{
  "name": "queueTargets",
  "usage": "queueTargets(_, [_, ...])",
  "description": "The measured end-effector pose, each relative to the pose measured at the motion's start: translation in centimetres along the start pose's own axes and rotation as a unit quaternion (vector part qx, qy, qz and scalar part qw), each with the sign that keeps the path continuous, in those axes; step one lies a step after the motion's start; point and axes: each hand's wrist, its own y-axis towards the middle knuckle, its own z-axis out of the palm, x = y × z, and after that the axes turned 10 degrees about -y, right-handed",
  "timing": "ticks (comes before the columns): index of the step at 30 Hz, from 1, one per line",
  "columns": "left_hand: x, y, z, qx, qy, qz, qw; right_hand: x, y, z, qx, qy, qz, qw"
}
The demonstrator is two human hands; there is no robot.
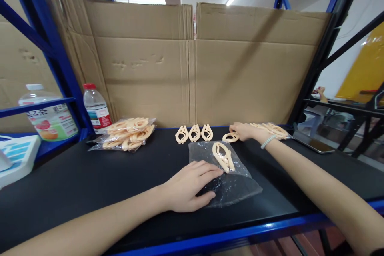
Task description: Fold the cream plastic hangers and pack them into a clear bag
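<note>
L hand (187,186) lies flat, fingers spread, pressing the near edge of a clear plastic bag (231,186) on the black worktop (90,184). One peach plastic clip (223,156) sits at the bag's far end; can't tell if it's inside or just on top. R hand (244,131) is stretched fwd to the back of the worktop, fingertips closed on a loose clip (231,137), w/ a bead bracelet (268,141) on the wrist.

Three more clips (194,133) stand in a row just L of that one, close to the cardboard wall (192,64). A heap of loose clips (274,130) lies just beyond the R hand; bagged clips (127,134) are piled well to the L, near a red-cap water bottle (96,108).

To do the pick well, as I judge it: pinch the clip by its outer rim, lift clear so it doesn't knock the row beside it. Keep the L palm down on the bag so the slick film doesn't slide or bunch. The bag mouth isn't clearly visible, so which end opens I can't say.
</note>
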Motion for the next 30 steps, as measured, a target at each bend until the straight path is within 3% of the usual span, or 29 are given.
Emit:
queueTargets(8, [-0.2,0.2,0.0,-0.004,0.006,-0.017,1.000,-2.9,-4.8,-1.7,-0.008,0.090,-0.006,0.996])
queueTargets(11, [-0.1,0.3,0.1,-0.015,0.006,-0.015,1.000,-2.8,-5.5,-3.1,-0.106,0.147,0.008,0.983])
queueTargets(13, [0.0,0.3,0.2,-0.022,0.007,-0.014,1.000,-1.7,-5.9,-4.2,-0.217,0.228,0.026,0.949])
queueTargets(15, [0.1,0.3,0.3,-0.034,0.009,-0.011,0.999,0.1,-6.5,-5.3,-0.302,0.332,0.025,0.893])
queueTargets(17, [0.2,0.3,0.4,-0.051,0.013,-0.005,0.999,2.0,-7.4,-6.5,-0.335,0.413,-0.003,0.847])
queueTargets(20, [0.2,0.4,0.5,-0.079,0.019,0.005,0.997,4.2,-9.4,-8.2,-0.327,0.467,-0.065,0.819])
queueTargets(24, [0.2,0.6,0.6,-0.092,0.003,0.017,0.996,6.3,-12.1,-9.7,-0.296,0.417,-0.180,0.840])
queueTargets(28, [0.3,0.5,0.8,-0.103,-0.003,0.017,0.995,9.3,-13.7,-9.7,-0.287,0.212,-0.252,0.899])
queueTargets(30, [0.5,0.4,0.9,-0.107,-0.001,0.015,0.994,11.3,-14.0,-9.1,-0.299,0.098,-0.273,0.909])
